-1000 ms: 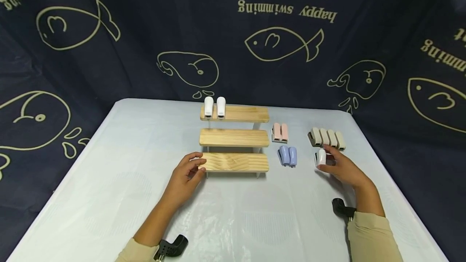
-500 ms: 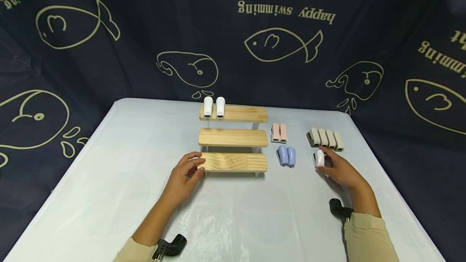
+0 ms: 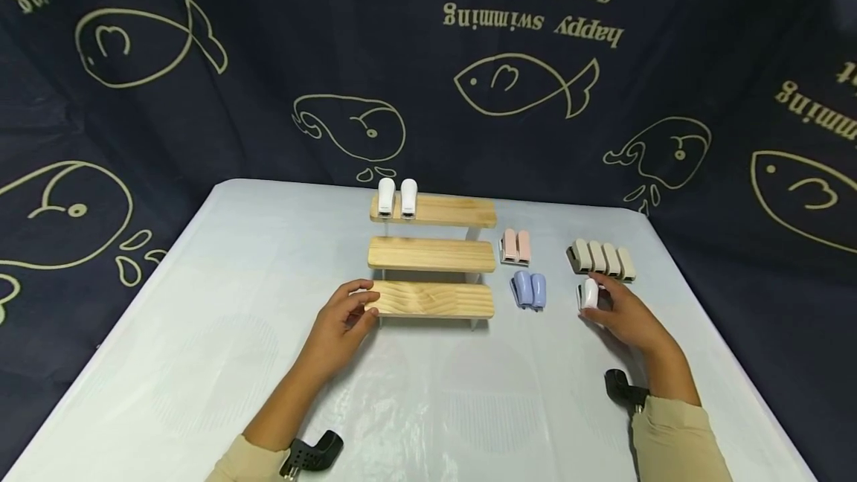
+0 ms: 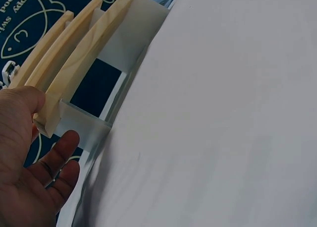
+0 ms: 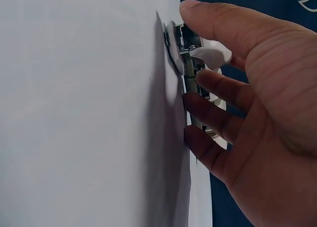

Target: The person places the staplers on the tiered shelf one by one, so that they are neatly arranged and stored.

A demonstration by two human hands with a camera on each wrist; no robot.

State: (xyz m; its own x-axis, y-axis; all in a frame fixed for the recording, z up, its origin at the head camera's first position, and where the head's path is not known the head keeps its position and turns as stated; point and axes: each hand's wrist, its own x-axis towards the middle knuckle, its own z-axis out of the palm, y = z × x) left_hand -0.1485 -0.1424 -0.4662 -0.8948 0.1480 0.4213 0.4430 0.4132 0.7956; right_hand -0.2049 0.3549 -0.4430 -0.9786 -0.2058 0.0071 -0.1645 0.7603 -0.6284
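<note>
At the right, my right hand point(image 3: 632, 318) pinches a small white stapler point(image 3: 589, 294) between thumb and fingers; the stapler stands on the table. In the right wrist view the thumb point(image 5: 218, 16) lies along one side of this stapler point(image 5: 213, 55), and the index finger is partly hidden behind it. My left hand point(image 3: 338, 327) holds the left end of the lowest board of a three-step wooden shelf point(image 3: 435, 300). The left wrist view has its thumb point(image 4: 29, 95) on the board's end, other fingers loosely bent. Two white staplers point(image 3: 397, 198) stand on the top step, at its left.
Two pink staplers point(image 3: 515, 246) and two blue staplers point(image 3: 529, 290) sit on the table right of the shelf. A row of several beige staplers point(image 3: 602, 258) lies just behind the right hand. A dark fish-print cloth point(image 3: 254, 140) hangs beyond the white table point(image 3: 201, 303).
The right thumb and fingers have drawn closer around the white stapler, which stays in about the same place. The left hand keeps its place on the shelf. The whole head view shifts slightly.
</note>
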